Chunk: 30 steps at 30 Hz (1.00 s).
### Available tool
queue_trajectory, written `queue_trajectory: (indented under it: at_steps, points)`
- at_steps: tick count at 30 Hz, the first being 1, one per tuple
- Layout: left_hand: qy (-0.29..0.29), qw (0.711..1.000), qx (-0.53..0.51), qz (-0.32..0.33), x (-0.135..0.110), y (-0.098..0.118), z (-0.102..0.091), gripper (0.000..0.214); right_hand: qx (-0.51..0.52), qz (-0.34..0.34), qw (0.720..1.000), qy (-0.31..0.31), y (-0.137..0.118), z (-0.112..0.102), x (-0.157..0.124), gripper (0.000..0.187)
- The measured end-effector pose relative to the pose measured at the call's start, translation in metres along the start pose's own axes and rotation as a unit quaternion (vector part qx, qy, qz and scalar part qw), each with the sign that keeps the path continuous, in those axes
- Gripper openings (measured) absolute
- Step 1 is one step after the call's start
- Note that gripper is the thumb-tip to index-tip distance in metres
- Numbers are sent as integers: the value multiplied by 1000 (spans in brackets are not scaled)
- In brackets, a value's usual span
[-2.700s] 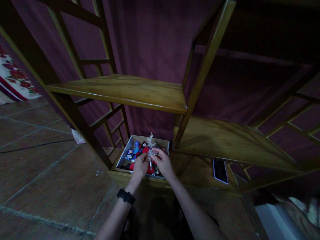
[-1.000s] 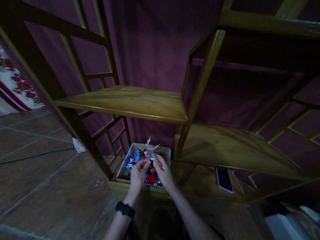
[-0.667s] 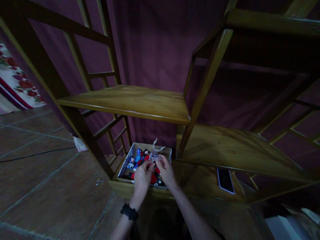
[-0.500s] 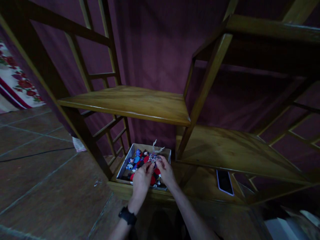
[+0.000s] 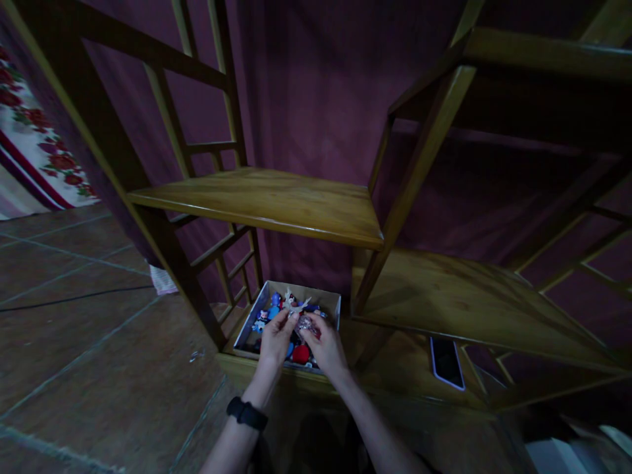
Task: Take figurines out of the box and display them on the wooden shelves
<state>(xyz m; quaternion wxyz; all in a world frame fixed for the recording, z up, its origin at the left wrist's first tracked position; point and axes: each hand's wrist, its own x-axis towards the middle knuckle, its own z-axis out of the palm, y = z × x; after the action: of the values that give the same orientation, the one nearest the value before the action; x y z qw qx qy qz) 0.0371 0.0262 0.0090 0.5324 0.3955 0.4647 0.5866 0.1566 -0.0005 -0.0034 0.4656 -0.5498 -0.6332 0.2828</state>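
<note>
A shallow cardboard box (image 5: 332,306) of several small red and blue figurines sits on the bottom shelf. Over it, my left hand (image 5: 274,338) and my right hand (image 5: 323,347) are both pinched on a small crinkly clear plastic packet (image 5: 302,320) with a twisted top. A black band circles my left wrist (image 5: 245,413). What lies inside the packet is too dim to make out.
A wooden shelf unit with a mid shelf (image 5: 266,201) and a lower right shelf (image 5: 459,296) stands against a dark purple curtain. A phone (image 5: 446,362) lies on the bottom board at right. Tiled floor (image 5: 74,342) with a black cable stretches left.
Both hands stayed over the box, working the clear packet between the fingers. The packet's twisted top now sits lower and nearer the left fingertips. The view shifted slightly.
</note>
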Motion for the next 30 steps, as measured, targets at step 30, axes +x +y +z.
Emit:
queue_trajectory:
  at_steps: [30]
  points:
    - [-33, 994, -61, -80, -4, 13, -1, 48, -18, -21, 1000, -11, -3, -3, -1, 32]
